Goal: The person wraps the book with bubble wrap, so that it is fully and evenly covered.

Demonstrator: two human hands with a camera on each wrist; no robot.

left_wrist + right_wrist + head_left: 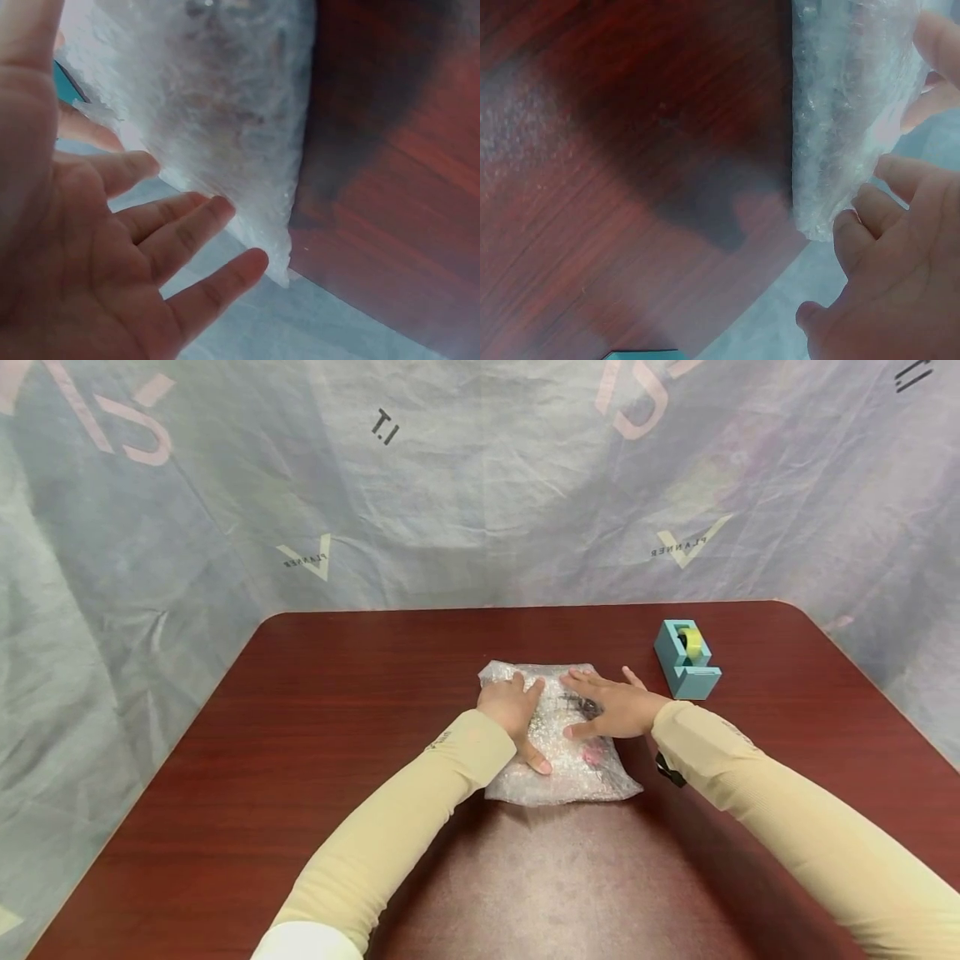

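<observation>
A bubble-wrap package lies flat in the middle of the dark red table, seen in the head view. A dark shape and a pink patch show through its clear plastic. Across its left part spreads my left hand, thumb out toward the near side. My right hand reaches over the right part with fingers apart. In the left wrist view, straight fingers sit at the edge of the bubble wrap. The right wrist view has the right hand alongside the wrap's edge, fingers slightly bent.
A light-blue tape dispenser with a yellow tape roll stands behind and right of the package, near my right hand. The wooden table ends at a grey printed fabric sheet hanging behind and at the sides.
</observation>
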